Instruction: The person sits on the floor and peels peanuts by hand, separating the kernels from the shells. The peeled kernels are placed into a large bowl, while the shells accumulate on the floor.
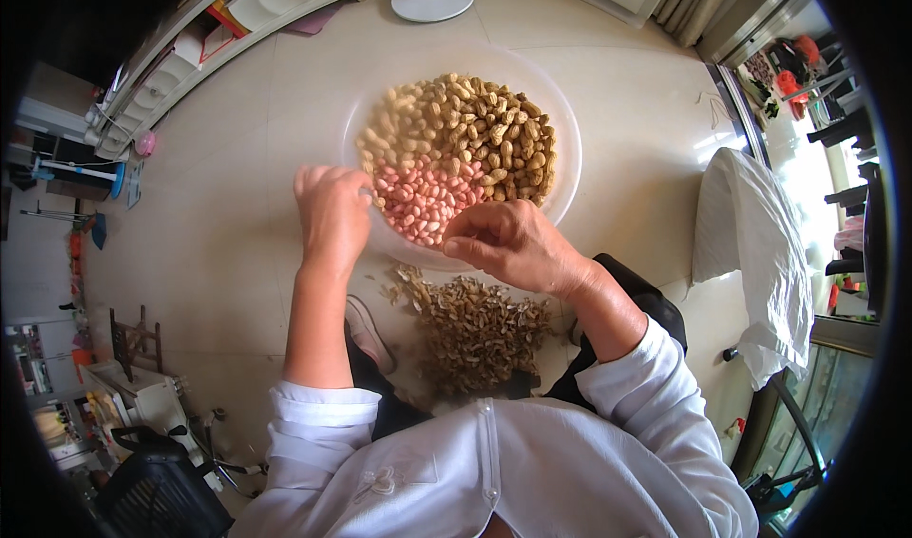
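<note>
A translucent plastic basin (568,203) stands on the floor before me. Unshelled peanuts (491,121) fill its far and right side, and pink shelled peanut kernels (427,200) lie in the near part. My left hand (331,210) is slightly blurred at the basin's left rim, fingers curled; what they hold is hidden. Over the near rim, beside the kernels, my right hand (516,246) has thumb and forefinger brought together. Whether a peanut is between them cannot be made out. Below the basin, a heap of broken peanut shells (477,331) lies between my feet.
A white plastic sack (755,253) is at the right, near a glass door. White drawers (164,82) line the upper left. The round base of a stand (432,0) rests beyond the basin. A black chair (160,484) is at the lower left. My shoe (367,335) flanks the shells.
</note>
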A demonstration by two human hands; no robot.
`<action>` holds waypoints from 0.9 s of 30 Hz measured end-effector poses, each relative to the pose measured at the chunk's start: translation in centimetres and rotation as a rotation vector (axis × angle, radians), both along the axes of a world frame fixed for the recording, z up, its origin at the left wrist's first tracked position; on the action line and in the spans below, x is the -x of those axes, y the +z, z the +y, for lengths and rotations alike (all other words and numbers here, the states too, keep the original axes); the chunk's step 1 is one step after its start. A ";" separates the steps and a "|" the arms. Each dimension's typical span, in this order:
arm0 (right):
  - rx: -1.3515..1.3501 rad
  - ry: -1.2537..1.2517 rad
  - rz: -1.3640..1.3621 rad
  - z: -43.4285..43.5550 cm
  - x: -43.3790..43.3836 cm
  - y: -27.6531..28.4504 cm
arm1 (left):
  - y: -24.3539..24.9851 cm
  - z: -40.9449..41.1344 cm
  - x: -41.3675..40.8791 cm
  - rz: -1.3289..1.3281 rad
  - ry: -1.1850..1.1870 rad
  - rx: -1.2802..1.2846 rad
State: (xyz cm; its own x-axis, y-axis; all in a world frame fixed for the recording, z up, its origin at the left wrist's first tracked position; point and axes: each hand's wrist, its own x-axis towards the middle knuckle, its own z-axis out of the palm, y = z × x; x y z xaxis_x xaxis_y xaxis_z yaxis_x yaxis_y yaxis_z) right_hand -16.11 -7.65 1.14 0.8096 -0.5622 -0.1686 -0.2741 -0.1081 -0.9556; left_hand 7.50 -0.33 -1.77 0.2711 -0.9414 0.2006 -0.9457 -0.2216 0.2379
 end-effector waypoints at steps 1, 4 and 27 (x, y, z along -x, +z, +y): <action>-0.005 -0.007 -0.002 0.1 0.0 -0.1 | -0.3 -0.2 0.3 -0.074 -0.026 -0.006; 0.017 -0.038 -0.044 0.4 -0.2 -0.4 | -0.9 -1.3 0.9 -0.162 -0.008 -0.140; -0.765 -0.393 -0.469 0.5 -1.1 -3.5 | 2.6 0.0 6.5 1.288 -0.202 0.109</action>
